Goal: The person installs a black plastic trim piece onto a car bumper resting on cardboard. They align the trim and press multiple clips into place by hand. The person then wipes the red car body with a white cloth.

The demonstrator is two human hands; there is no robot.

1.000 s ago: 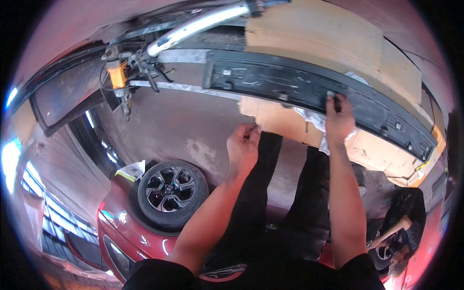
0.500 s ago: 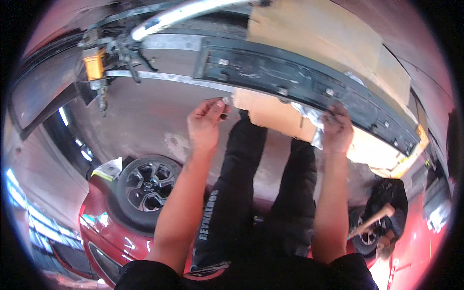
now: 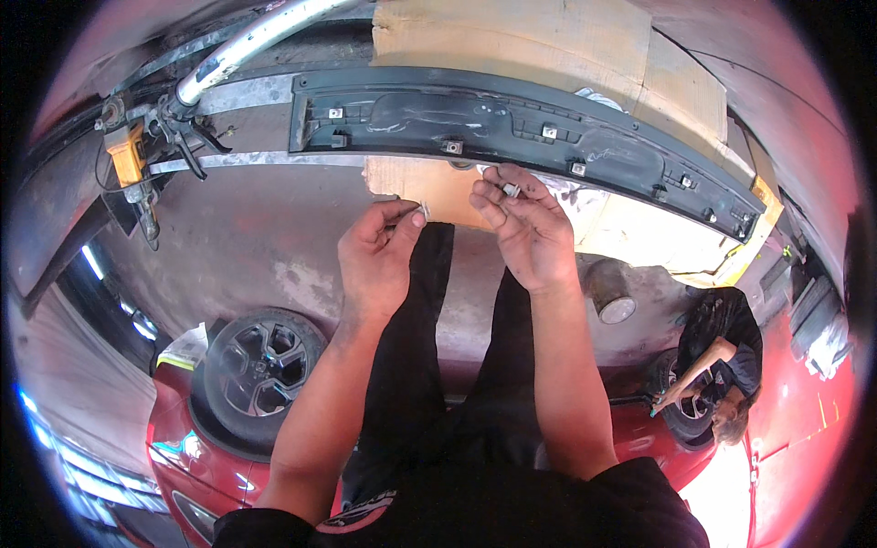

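Fingers of our right hand (image 3: 523, 224) pinch a small clip (image 3: 510, 190) beneath the black trim panel (image 3: 512, 128) while our left hand (image 3: 379, 251) pinches another small piece (image 3: 422, 215), so seating them calls for careful alignment.

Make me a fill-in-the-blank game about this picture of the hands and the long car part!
1. The long dark trim panel lies on sheets of ____.
2. The right hand pinches a small ____ clip.
3. The wheel sits on a car painted ____.
4. The tool at the far left is ____ in colour.

Missing words: cardboard; white; red; yellow
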